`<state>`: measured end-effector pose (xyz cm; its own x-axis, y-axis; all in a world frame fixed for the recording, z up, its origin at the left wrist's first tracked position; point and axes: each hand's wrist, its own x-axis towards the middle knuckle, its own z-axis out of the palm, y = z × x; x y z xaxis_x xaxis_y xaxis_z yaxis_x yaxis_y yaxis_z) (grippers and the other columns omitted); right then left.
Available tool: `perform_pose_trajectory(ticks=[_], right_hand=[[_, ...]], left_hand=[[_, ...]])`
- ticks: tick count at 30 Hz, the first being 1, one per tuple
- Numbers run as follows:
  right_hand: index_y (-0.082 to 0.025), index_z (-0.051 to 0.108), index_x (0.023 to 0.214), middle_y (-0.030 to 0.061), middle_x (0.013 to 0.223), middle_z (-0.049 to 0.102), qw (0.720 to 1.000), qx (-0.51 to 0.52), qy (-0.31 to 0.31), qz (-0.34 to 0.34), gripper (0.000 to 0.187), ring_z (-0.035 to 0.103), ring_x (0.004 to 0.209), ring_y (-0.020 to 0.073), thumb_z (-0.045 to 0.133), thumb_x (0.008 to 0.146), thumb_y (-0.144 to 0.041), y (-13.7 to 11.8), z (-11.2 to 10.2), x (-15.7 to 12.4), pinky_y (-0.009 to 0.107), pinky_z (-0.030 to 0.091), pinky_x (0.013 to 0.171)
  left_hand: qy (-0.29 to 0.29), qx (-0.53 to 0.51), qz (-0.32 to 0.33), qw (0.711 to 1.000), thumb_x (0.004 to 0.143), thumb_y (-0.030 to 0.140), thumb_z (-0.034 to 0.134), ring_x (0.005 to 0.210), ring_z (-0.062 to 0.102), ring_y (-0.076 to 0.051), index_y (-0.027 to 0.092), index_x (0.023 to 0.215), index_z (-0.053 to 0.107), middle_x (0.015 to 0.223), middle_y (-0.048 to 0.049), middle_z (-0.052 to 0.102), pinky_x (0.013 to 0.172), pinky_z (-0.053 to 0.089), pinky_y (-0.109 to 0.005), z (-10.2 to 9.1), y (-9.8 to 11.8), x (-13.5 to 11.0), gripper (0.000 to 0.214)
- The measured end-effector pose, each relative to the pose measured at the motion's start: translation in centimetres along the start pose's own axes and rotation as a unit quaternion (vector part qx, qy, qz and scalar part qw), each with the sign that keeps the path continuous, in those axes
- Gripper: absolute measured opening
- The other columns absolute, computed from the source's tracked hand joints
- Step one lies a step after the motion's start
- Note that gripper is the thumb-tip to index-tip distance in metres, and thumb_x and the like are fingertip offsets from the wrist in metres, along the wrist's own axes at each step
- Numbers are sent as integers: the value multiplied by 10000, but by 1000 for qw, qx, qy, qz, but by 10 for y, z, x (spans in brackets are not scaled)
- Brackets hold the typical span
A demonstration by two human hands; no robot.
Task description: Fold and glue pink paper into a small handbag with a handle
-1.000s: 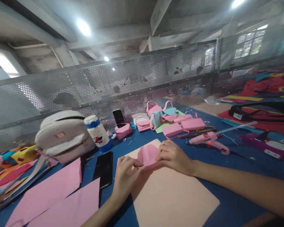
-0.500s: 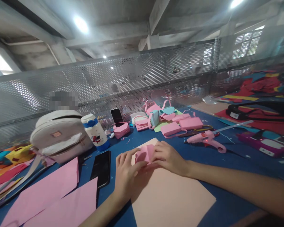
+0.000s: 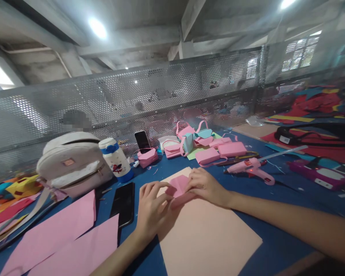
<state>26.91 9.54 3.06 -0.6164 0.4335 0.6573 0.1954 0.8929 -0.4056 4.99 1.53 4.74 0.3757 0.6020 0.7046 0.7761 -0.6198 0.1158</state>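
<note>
Pink paper piece [image 3: 179, 185] (creased, part-folded), pinched between both hands

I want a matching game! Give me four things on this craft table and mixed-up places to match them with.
Things:
1 folded pink paper
2 glue gun
3 black phone
4 bottle

Places:
A beside the white bag
B lying flat, left of the left hand
C right of the right hand
D held between both hands

Pairs: 1-D, 2-C, 3-B, 4-A
</note>
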Motion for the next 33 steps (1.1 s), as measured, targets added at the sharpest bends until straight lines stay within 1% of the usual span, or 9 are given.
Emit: perform_pose_trajectory(ticks=[5, 11, 14, 19, 21, 23, 26, 30, 33], right_hand=[[-196, 716, 787, 4, 775, 696, 1000, 1, 14, 27, 138, 556, 837, 179, 665, 895, -265, 3, -6, -1, 343, 339, 817], [-208, 730, 770, 10, 773, 679, 1000, 6, 3, 10, 131, 568, 911, 194, 680, 883, -252, 7, -9, 0, 385, 306, 914], [-206, 734, 754, 16, 769, 673, 1000, 10, 1, 10, 173, 573, 897, 196, 677, 884, -307, 9, -9, 0, 395, 304, 914], [-230, 749, 860, 36, 819, 691, 1000, 0, -8, 8, 274, 557, 923, 200, 540, 964, -374, 9, -10, 0, 388, 312, 897], [-229, 737, 900, 32, 838, 691, 1000, -7, -15, 7, 258, 547, 943, 200, 523, 976, -352, 7, -9, -1, 383, 308, 906], [-217, 717, 929, 29, 872, 689, 1000, -15, -20, 5, 196, 537, 967, 201, 559, 960, -330, 5, -8, -2, 375, 310, 909], [-206, 693, 941, 25, 928, 691, 999, -28, -32, -7, 118, 530, 1004, 199, 621, 925, -298, -1, -3, -4, 368, 307, 931], [-221, 686, 972, -2, 947, 715, 997, -41, -54, -24, 86, 533, 1014, 180, 609, 933, -215, -10, 4, -4, 358, 294, 965], [-210, 688, 946, 2, 946, 714, 997, -48, -62, -16, 69, 543, 999, 175, 624, 922, -199, -13, 6, -3, 347, 312, 949]], left_hand=[[-2, -6, 6, 1000, 837, 109, 605, 915, 568, -223, 228, 742, 627, 988, -11, 707, 851, 331, -417, -1, -1, -3, 153], [-11, -20, 12, 1000, 847, 85, 592, 891, 576, -205, 217, 723, 586, 907, 8, 709, 854, 318, -408, -2, 1, -2, 181], [-16, -21, 10, 1000, 850, 97, 606, 876, 580, -200, 217, 710, 576, 886, 18, 709, 856, 317, -404, -4, 1, 0, 187], [-27, -17, -8, 999, 862, 124, 622, 875, 583, -194, 220, 718, 569, 879, 22, 708, 876, 308, -401, -7, -3, -2, 181], [-36, -17, -9, 999, 876, 129, 596, 873, 583, -191, 217, 714, 552, 872, 18, 705, 879, 308, -400, -6, -3, -4, 190], [-38, -17, -3, 999, 894, 145, 549, 866, 580, -192, 214, 700, 524, 868, 8, 703, 881, 312, -401, -5, -2, -5, 207], [-31, 0, 12, 999, 890, 169, 505, 845, 577, -203, 217, 717, 530, 835, 2, 703, 874, 314, -405, -1, 5, -4, 181], [9, 66, 44, 997, 879, 184, 547, 775, 590, -202, 239, 856, 619, 770, 27, 726, 853, 302, -400, 5, 16, 1, 93], [44, 82, 48, 994, 877, 220, 595, 705, 586, -189, 239, 821, 625, 712, 41, 727, 843, 302, -400, 8, 22, 4, 67]])
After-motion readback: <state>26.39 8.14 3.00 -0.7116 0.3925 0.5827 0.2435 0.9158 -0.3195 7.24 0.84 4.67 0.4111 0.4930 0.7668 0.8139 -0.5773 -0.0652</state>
